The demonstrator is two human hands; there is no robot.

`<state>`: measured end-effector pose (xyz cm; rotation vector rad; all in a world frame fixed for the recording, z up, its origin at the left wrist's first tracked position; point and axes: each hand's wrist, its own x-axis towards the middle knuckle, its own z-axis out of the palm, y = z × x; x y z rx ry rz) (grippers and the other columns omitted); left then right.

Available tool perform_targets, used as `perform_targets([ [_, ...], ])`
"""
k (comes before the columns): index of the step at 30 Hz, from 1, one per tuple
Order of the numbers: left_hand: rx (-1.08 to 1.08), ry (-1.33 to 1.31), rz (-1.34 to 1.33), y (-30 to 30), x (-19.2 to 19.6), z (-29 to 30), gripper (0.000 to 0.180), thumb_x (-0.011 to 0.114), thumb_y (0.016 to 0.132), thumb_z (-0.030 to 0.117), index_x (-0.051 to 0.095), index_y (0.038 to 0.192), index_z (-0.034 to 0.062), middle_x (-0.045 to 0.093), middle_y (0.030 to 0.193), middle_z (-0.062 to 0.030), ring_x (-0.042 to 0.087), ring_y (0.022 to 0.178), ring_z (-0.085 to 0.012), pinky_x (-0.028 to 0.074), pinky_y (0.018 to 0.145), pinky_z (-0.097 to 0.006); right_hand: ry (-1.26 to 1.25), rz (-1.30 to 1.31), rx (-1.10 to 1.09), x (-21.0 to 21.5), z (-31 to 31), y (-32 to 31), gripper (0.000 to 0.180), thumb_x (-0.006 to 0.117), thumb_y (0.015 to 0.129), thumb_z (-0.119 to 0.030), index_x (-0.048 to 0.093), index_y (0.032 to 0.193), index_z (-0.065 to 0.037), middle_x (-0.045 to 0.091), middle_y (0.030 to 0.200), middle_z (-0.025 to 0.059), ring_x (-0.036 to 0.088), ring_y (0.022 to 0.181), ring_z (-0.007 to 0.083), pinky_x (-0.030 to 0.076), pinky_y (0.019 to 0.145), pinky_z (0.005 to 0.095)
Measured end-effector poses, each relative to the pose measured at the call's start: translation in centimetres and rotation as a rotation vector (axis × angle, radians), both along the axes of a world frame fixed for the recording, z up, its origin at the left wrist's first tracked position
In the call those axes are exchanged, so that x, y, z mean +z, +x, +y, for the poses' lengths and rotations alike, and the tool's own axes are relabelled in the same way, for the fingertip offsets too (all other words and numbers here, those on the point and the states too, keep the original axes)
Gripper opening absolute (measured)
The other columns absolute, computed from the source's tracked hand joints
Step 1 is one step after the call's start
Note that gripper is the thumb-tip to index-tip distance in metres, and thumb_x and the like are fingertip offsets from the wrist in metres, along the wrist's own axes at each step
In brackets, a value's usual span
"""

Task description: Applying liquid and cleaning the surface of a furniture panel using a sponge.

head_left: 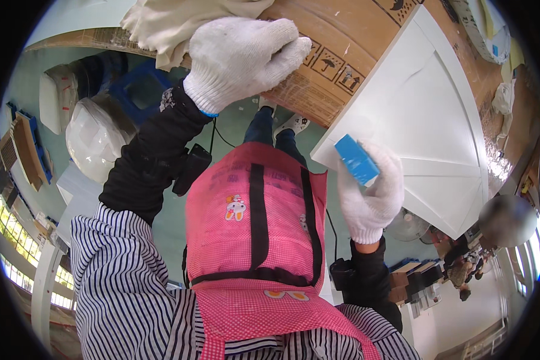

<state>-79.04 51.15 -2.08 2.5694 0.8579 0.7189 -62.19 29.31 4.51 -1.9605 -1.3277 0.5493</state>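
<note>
My left hand (246,60), in a white knit glove, hovers over a cardboard surface (345,36) beside a crumpled cream cloth (168,27). Its fingers are loosely bent with a gap between them, and I see nothing in them. A small blue rectangular block (357,159), whitish at one edge, is gripped between the thumb and fingers of my right hand (375,198), also gloved in white. That hand is by the near left corner of a white panel (423,120) with grooved lines, which lies on the cardboard. Whether the block touches the panel I cannot tell.
At the left stand a white rounded object (93,138) and a blue plastic frame (139,90) on the green floor. A fan (407,227) is below the panel. White wrapping (505,99) lies at the far right. Other people (462,270) are in the background.
</note>
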Motion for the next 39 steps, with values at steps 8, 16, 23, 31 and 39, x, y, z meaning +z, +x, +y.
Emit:
perform_targets([
  [8, -0.011, 0.004, 0.006, 0.3, 0.2, -0.1, 0.019, 0.076, 0.091, 0.028, 0.071, 0.079, 0.0142, 0.061, 0.060, -0.0032, 0.063, 0.053, -0.0221, 0.048, 0.050, -0.035, 0.001, -0.006, 0.017, -0.6, 0.4, 0.7, 0.041, 0.083, 0.073, -0.001, 0.069, 0.112, -0.003, 0.071, 0.110, 0.0143, 0.070, 0.100, 0.0299, 0.054, 0.090, 0.0363],
  [16, -0.081, -0.334, -0.117, -0.2, 1.2, -3.0, 0.012, 0.079, 0.085, 0.021, 0.072, 0.083, 0.0113, 0.061, 0.059, -0.0057, 0.062, 0.052, -0.0224, 0.048, 0.050, -0.035, -0.120, 0.371, -0.302, 0.1, -4.8, -1.2, 0.047, 0.077, 0.074, 0.007, 0.061, 0.117, -0.001, 0.067, 0.109, 0.0107, 0.066, 0.100, 0.0195, 0.052, 0.091, 0.0336],
  [23, 0.130, -1.127, 0.055, 1.5, 3.6, -13.6, 0.035, 0.075, 0.090, 0.028, 0.071, 0.111, 0.0011, 0.075, 0.095, -0.0125, 0.072, 0.073, -0.0195, 0.058, 0.068, -0.032, 0.224, 0.749, -0.713, -1.5, -5.0, 0.7, 0.042, 0.076, 0.089, -0.014, 0.056, 0.125, -0.002, 0.064, 0.116, 0.0102, 0.063, 0.102, 0.0202, 0.053, 0.092, 0.0360],
  [31, 0.015, -1.464, 0.078, 1.7, 3.0, -10.1, 0.032, 0.061, 0.099, 0.020, 0.072, 0.116, -0.0050, 0.069, 0.089, -0.0062, 0.061, 0.071, -0.0093, 0.053, 0.067, -0.027, 0.352, 1.208, -0.681, -3.5, -8.2, 4.0, 0.037, 0.061, 0.101, -0.014, 0.052, 0.137, -0.011, 0.061, 0.126, 0.0076, 0.062, 0.112, 0.0248, 0.051, 0.100, 0.0478],
  [39, -0.017, -1.575, 0.322, 2.1, 3.6, -7.6, 0.033, 0.064, 0.098, 0.025, 0.074, 0.107, -0.0051, 0.068, 0.076, -0.0037, 0.063, 0.064, -0.0094, 0.053, 0.062, -0.026, 0.360, 1.262, -0.583, -3.9, -8.2, 3.8, 0.044, 0.068, 0.097, -0.014, 0.051, 0.138, -0.010, 0.061, 0.128, 0.0094, 0.062, 0.115, 0.0281, 0.052, 0.101, 0.0481],
])
